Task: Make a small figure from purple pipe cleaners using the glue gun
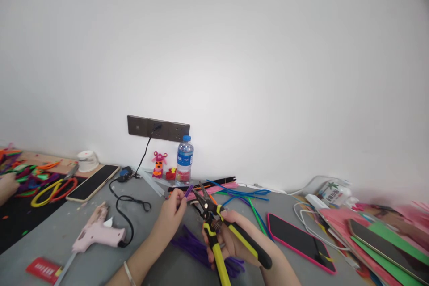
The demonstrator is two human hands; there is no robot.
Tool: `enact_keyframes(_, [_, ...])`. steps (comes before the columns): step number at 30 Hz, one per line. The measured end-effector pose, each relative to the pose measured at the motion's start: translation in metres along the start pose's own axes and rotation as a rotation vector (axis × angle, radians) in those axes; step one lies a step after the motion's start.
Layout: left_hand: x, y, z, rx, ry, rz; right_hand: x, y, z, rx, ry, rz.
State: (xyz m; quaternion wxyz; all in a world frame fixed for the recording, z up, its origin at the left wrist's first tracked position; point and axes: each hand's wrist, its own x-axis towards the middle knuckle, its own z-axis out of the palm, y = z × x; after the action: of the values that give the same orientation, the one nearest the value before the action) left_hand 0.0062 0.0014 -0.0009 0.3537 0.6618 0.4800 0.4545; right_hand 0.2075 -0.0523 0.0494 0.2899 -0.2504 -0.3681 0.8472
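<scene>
My left hand (173, 211) is closed, pinching a short purple pipe cleaner (189, 191) between thumb and fingers. Yellow-and-black wire-cutting pliers (218, 250) are gripped in my right hand (231, 237), their handles spread and jaws parted close to the pipe cleaner. Beneath both hands lies a loose bundle of purple pipe cleaners (192, 246), partly hidden by the pliers. Just beyond are blue pipe cleaners (250, 193), with pink, black and green ones among them.
A pink glue gun (97, 235) lies left, its cord reaching the wall socket (159, 128). A water bottle (184, 161) and small pipe-cleaner figure (158, 165) stand by the wall. Phones lie on both sides, one pink-cased (300, 242). Another person's hand (8, 184) shows far left near scissors (55, 191).
</scene>
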Motion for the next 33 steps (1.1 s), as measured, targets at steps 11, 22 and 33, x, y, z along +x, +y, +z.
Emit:
enact_keyframes(11, [-0.004,0.009,0.000,0.034,-0.006,0.013,0.000,-0.007,0.007,-0.097,0.034,0.062])
enact_keyframes(22, [-0.008,0.013,0.000,0.154,-0.074,0.064,0.004,-0.002,0.007,-0.150,0.205,-0.026])
enact_keyframes(33, [-0.008,0.014,-0.001,0.345,-0.081,0.085,0.011,0.005,0.009,-0.081,0.192,-0.070])
